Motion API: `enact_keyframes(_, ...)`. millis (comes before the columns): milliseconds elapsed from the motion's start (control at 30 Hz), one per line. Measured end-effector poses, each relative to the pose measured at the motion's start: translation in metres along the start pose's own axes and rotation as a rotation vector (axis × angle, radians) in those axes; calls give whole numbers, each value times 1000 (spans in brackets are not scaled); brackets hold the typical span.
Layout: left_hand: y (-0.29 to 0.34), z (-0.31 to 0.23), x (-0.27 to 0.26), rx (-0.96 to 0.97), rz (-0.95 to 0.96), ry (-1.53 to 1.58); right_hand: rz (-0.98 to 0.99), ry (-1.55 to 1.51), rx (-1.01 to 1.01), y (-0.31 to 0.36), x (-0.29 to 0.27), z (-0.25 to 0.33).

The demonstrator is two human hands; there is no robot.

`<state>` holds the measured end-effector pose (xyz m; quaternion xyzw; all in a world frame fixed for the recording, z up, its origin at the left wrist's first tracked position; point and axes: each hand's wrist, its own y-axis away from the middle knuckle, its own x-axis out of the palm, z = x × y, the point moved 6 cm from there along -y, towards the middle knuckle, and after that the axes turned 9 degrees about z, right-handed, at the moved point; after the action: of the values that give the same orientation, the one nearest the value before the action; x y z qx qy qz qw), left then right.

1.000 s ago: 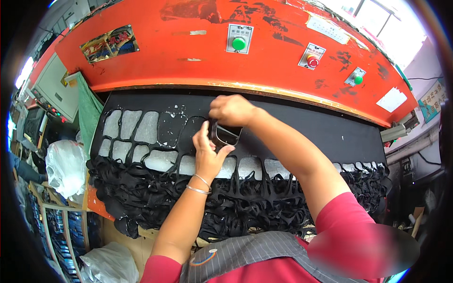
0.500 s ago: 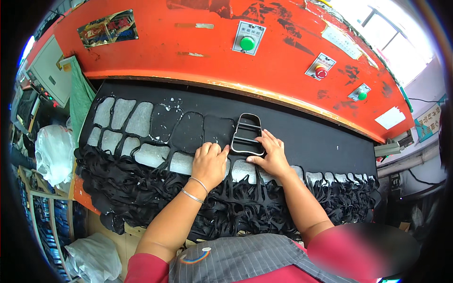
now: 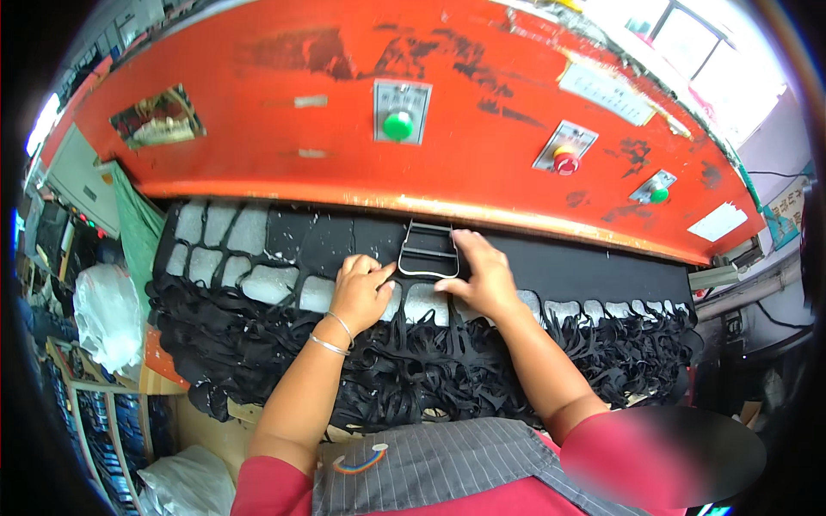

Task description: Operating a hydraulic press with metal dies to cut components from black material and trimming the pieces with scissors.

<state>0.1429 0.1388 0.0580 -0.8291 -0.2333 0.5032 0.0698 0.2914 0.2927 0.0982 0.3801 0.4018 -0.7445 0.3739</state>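
A rounded metal cutting die (image 3: 429, 252) with two dark crossbars lies on a black sheet (image 3: 555, 265). Its far end reaches right up to the red machine beam's lower edge. At its near left corner is my left hand (image 3: 360, 291), index finger pointing at the rim, the other fingers loosely bent on the sheet. My right hand (image 3: 487, 277) rests open along the die's right side, with fingers stretched out and the thumb by its near edge. Left of the die are rounded cut-outs, some showing a pale grey surface (image 3: 274, 284) below, others dark.
The red machine beam (image 3: 292, 172) spans the far side, carrying green buttons (image 3: 398, 126) and a red knob (image 3: 565, 162). Tangled black strips (image 3: 258, 353) hang along the near edge. White plastic bags (image 3: 107, 314) and a rack (image 3: 99, 389) stand at left.
My view has shifted, and the red beam fills more of it, hiding more of the sheet's far part. Die and hands keep about the same place on the sheet; my right fingers lie straighter.
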Motion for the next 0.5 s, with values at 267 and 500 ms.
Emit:
enact_keyframes(267,-2,-127,-154,369,-712,-14,-1391,25,5,92,-274,-38)
enact_keyframes(500,15,-143,-143,276,-364,48,-1361,597,59,131,-275,-19)
